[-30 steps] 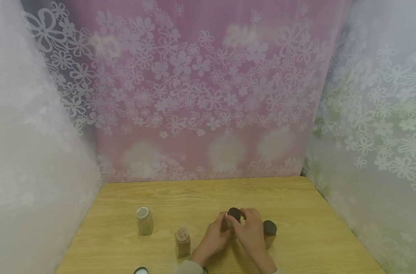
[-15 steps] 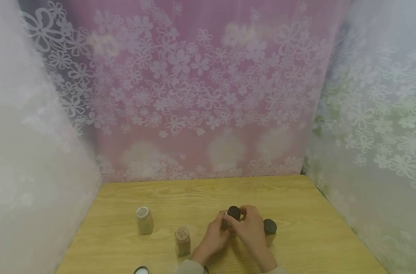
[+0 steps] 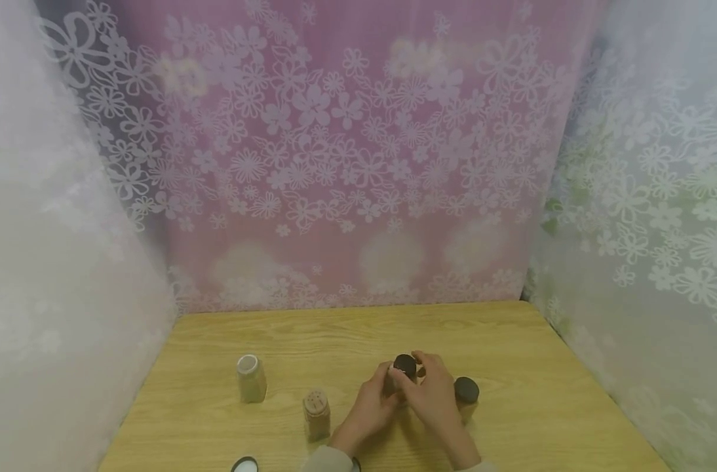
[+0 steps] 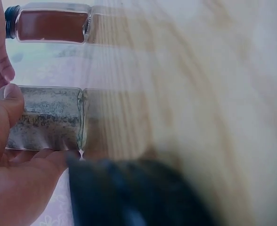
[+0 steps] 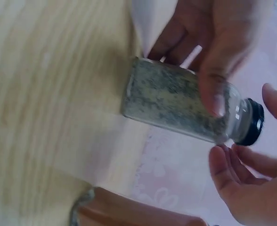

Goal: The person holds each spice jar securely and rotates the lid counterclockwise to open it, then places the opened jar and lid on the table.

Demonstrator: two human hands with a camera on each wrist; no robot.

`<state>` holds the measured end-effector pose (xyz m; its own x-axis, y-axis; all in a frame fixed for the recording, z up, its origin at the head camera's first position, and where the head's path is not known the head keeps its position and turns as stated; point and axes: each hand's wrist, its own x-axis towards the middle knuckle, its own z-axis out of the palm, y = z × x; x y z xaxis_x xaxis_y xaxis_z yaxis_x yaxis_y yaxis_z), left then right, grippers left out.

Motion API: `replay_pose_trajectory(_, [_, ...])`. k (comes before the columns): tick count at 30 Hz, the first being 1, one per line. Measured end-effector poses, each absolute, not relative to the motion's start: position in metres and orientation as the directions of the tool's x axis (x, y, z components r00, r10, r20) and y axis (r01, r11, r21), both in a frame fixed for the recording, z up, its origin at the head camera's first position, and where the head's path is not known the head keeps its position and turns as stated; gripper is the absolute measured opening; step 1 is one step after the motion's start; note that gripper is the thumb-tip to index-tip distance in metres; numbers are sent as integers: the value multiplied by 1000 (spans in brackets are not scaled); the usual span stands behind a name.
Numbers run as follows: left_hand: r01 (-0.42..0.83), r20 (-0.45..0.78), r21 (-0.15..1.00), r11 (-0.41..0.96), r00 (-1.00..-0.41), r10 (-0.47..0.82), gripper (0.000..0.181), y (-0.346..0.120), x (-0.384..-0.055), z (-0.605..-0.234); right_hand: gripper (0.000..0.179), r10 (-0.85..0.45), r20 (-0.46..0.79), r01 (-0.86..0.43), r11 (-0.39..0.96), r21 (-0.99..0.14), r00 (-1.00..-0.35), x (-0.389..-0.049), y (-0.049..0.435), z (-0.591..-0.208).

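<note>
My left hand [image 3: 370, 403] grips the body of a clear glass spice jar [image 5: 171, 99] filled with grey speckled seasoning. The jar stands roughly upright, its base at or very near the wooden table. Around its black cap [image 3: 404, 366] the thumb and fingers of my right hand [image 3: 435, 396] are curled. The right wrist view shows a slight gap at parts of the cap's edge, and firm contact is hard to judge. Just right of that hand stands a second spice jar [image 4: 51, 26], black-capped, with reddish-brown contents.
Left of the hands stand a jar with a perforated shaker top [image 3: 317, 416] and a pale jar with a white-rimmed top [image 3: 252, 380]. At the front edge lies a black-rimmed lid [image 3: 244, 465], white inside up. A dark rim [image 3: 356, 464] is mostly hidden by the left sleeve.
My right fingers have shifted slightly around the cap. The left hand, the held jar and the other jars look nearly unmoved, apart from a small camera shift.
</note>
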<state>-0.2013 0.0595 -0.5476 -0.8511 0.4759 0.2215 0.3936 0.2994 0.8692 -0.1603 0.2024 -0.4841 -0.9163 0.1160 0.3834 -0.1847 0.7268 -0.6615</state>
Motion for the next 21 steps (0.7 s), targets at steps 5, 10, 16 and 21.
replay_pose_trajectory(5, [368,194,884,286,-849,492,55,59,-202,-550,43,158,408,-187,705,-684,-899,-161,202,-489])
replay_pose_trajectory(10, [374,195,879,295,-848,493,59,58,-206,-549,45,-11,430,-310,711,-631,-903,-162,209,-488])
replay_pose_trajectory(16, [360,191,881,306,-863,468,56,59,-205,-549,66,0,347,-247,703,-667,-938,-164,211,-485])
replay_pose_trajectory(21, [309,152,903,299,-880,450,66,58,-202,-548,59,84,355,-203,689,-696,-931,-165,210,-485])
